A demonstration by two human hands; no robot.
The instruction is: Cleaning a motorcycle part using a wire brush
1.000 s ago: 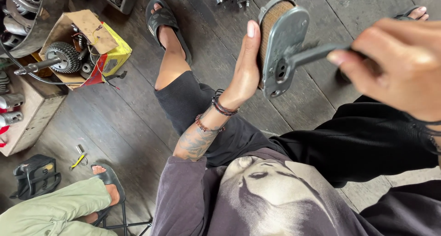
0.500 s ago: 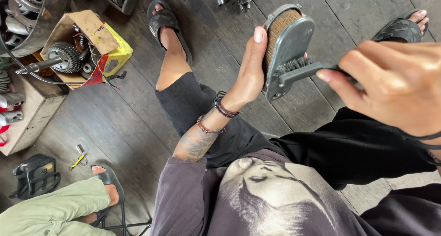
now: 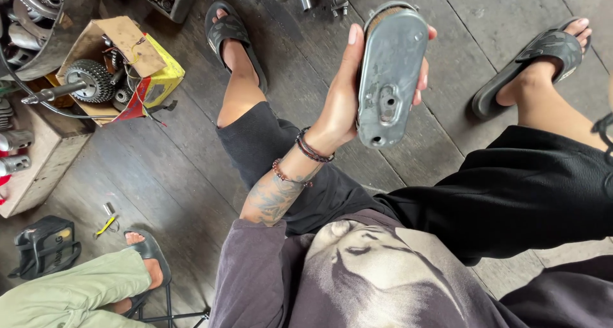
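Filter (image 3: 391, 72), an oblong of dull grey metal with a mesh edge, stands upright in my left hand (image 3: 348, 101), fingers clamped around it above the worn plank floor (image 3: 191, 175).

One head camera looks steeply down, close over the lap, floor (image 3: 191, 194) stretching toward 12 o'clock.

A repair workshop: worn wooden floor (image 3: 191, 175), a cardboard box (image 3: 128, 47) of greasy gears (image 3: 89, 80), and metal engine parts (image 3: 25, 2) strewn around.
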